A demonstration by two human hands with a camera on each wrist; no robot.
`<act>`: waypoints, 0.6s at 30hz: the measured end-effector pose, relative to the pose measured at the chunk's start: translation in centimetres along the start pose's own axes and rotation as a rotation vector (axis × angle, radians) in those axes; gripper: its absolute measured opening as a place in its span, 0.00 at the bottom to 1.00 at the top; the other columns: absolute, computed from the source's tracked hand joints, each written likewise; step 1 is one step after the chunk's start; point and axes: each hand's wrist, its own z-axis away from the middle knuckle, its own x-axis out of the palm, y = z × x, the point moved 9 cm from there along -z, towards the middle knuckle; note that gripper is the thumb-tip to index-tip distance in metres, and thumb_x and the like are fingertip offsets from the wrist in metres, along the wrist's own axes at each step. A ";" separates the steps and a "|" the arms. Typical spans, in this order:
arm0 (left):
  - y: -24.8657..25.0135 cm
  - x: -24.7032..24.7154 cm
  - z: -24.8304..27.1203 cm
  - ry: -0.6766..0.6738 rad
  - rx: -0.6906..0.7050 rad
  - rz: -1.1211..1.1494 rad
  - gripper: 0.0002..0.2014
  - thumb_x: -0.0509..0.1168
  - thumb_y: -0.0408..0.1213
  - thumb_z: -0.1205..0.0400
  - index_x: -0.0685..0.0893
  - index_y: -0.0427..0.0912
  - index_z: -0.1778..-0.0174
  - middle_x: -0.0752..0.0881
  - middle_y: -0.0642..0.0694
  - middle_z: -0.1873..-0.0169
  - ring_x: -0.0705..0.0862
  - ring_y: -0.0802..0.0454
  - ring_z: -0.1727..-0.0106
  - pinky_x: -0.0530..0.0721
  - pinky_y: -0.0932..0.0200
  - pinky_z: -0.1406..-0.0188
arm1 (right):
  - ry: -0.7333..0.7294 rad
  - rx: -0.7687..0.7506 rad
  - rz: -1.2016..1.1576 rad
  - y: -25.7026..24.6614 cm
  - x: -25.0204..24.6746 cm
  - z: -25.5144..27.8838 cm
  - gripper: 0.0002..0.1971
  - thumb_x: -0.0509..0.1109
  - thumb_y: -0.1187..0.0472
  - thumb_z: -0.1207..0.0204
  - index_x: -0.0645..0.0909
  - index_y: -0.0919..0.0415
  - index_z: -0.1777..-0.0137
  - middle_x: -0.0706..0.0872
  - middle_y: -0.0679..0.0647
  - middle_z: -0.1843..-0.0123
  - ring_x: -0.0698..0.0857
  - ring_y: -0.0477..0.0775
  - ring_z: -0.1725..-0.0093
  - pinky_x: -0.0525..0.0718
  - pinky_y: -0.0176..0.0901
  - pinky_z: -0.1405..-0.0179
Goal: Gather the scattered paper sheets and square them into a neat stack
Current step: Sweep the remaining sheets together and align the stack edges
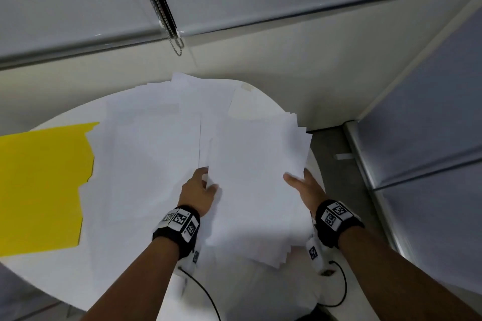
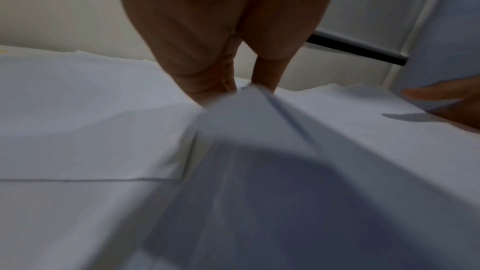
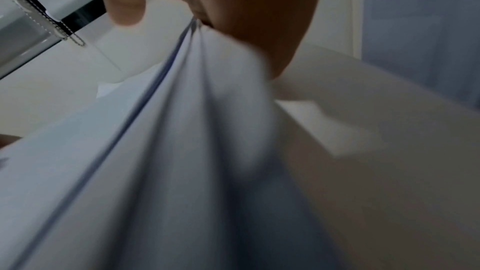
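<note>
paper covers most of what we see, and we go from the left. a yellow sheet [image 1: 41,185] lies flat at the left of the round white table [image 1: 65,276], its left edge cut by the picture and its right edge tucked under loose white sheets [image 1: 146,143] that fan across the tabletop. the farthest of these pokes a corner past the table's far rim toward the wall. bare table shows along the near left rim and at the far right, by a faint mark on the surface. our left hand [image 1: 199,191] pinches the left edge of a gathered stack [image 1: 255,185], thumb on top and fingers below; from the left wrist the edge bends up between thumb and fingers [image 2: 202,81]. the stack is held tilted above the sheets, its right and near edges stepped and uneven, the near corner hanging over the table's near part. our right hand [image 1: 303,185] clamps the stack's right edge, thumb on top; the right wrist view shows the layered edges running up into that grip, blurred. to the right, past the table's rim, grey floor lies open up to a metal-framed partition [image 1: 417,154]. a bead chain [image 1: 167,15] hangs from the blind on the wall behind. both wrists wear black bands [image 1: 180,227] bearing square black-and-white coded markers; we read no words anywhere, and the sheets look blank.
</note>
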 end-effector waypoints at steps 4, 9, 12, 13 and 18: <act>0.9 2.4 0.1 -0.037 -0.008 -0.100 0.29 0.65 0.48 0.17 0.70 0.43 0.21 0.84 0.41 0.34 0.80 0.43 0.31 0.76 0.55 0.33 | -0.031 -0.027 0.104 0.2 -0.3 -0.4 0.28 0.81 0.56 0.37 0.77 0.43 0.36 0.89 0.42 0.42 0.87 0.45 0.41 0.81 0.54 0.33; 1.2 1.7 -0.2 0.047 0.040 -0.141 0.22 0.67 0.56 0.20 0.82 0.46 0.36 0.83 0.45 0.41 0.82 0.46 0.39 0.81 0.53 0.38 | -0.002 -0.060 0.148 -1.4 -1.1 0.2 0.28 0.76 0.71 0.32 0.76 0.46 0.35 0.86 0.47 0.41 0.85 0.54 0.40 0.81 0.58 0.34; 2.4 -0.3 -0.3 0.022 0.090 0.252 0.28 0.74 0.53 0.23 0.74 0.50 0.29 0.77 0.52 0.35 0.78 0.53 0.35 0.76 0.56 0.33 | -0.003 -0.038 0.097 -3.1 -2.1 1.2 0.28 0.79 0.64 0.33 0.77 0.49 0.33 0.87 0.48 0.44 0.85 0.57 0.42 0.82 0.55 0.38; 3.4 -0.8 0.0 -0.031 0.111 0.409 0.30 0.75 0.49 0.23 0.72 0.50 0.26 0.77 0.55 0.32 0.77 0.56 0.33 0.74 0.56 0.31 | -0.006 -0.028 0.076 -3.8 -2.4 1.5 0.32 0.81 0.59 0.36 0.77 0.51 0.30 0.87 0.50 0.43 0.86 0.58 0.42 0.82 0.56 0.37; 9.8 -4.4 2.3 -0.057 0.266 0.887 0.28 0.73 0.31 0.26 0.77 0.40 0.28 0.88 0.45 0.38 0.86 0.47 0.37 0.83 0.50 0.37 | 0.055 -0.256 0.048 -11.7 -3.2 3.1 0.20 0.77 0.70 0.31 0.83 0.49 0.43 0.87 0.52 0.46 0.85 0.61 0.42 0.81 0.61 0.36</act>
